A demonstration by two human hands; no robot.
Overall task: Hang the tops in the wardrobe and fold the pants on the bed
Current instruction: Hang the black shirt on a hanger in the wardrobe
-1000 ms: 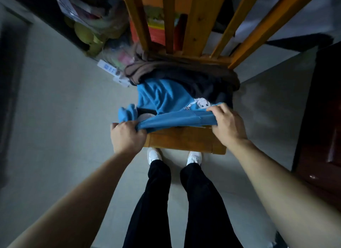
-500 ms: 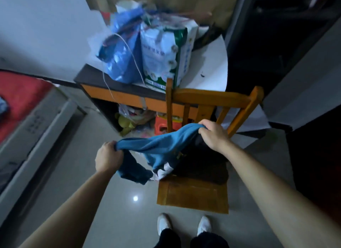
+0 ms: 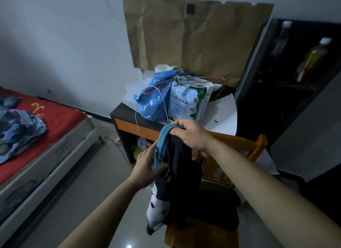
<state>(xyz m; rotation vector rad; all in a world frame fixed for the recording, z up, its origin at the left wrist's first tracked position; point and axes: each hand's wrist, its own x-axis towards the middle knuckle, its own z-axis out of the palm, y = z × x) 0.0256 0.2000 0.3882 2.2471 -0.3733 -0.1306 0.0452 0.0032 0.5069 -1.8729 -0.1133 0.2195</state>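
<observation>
While the top (image 3: 180,166) hangs clear of the chair (image 3: 257,143), its long axis runs straight down from the right hand (image 3: 191,135), and that is the relation the next move depends on. Item: one top, blue at the gathered edge, dark along the body, with a white printed patch at the low end. Position: near centre, in front of the chair back, its bottom near the seat's front left corner; whether it touches the seat cannot be told. Upper grip: the right hand is closed over the bunched blue edge at the highest point, fingers curled round the fabric, carrying the weight. Lower grip: the left hand (image 3: 145,166) lies just below and to the left, fingers running up behind the blue edge and thumb across the front, so it appears to pinch the cloth lightly rather than clench it. The right hand is farther and higher, the left nearer and lower. Judged step: finding the neck opening for hanging. A wire hanger (image 3: 219,79) rests on the bags on the cabinet (image 3: 129,125), far of the right hand and just above it, so the right hand is nearer to it. Also present: dark clothes (image 3: 217,207) on the chair seat; jeans (image 3: 20,129) on the bed (image 3: 60,116) at left, well apart from both hands.
</observation>
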